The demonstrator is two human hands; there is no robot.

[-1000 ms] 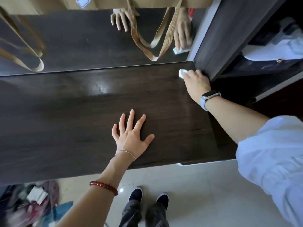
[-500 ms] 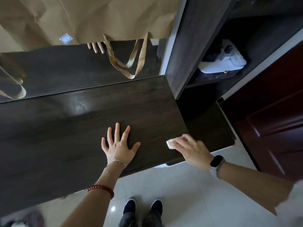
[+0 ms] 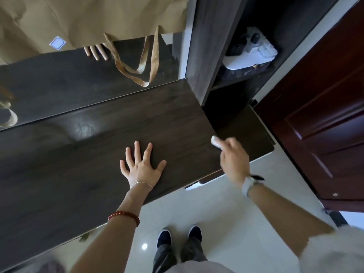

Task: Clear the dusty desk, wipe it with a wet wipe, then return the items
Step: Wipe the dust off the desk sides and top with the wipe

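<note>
Wiping near the right edge of the dark wood-grain desk (image 3: pixel 98 154).
The right hand (image 3: pixel 233 158) pinched a soft, limp white wet wipe (image 3: pixel 215 142), best bunched under fingertips; the left hand (image 3: pixel 142 166) lay flat, fingers spread.

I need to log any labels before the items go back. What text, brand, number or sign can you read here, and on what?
None can be read.
Small white square sticker on the brown paper bag: too blurred to read.
White device on the dark shelf: no legible marking.
Pale-strapped wristwatch: face hidden.
</note>
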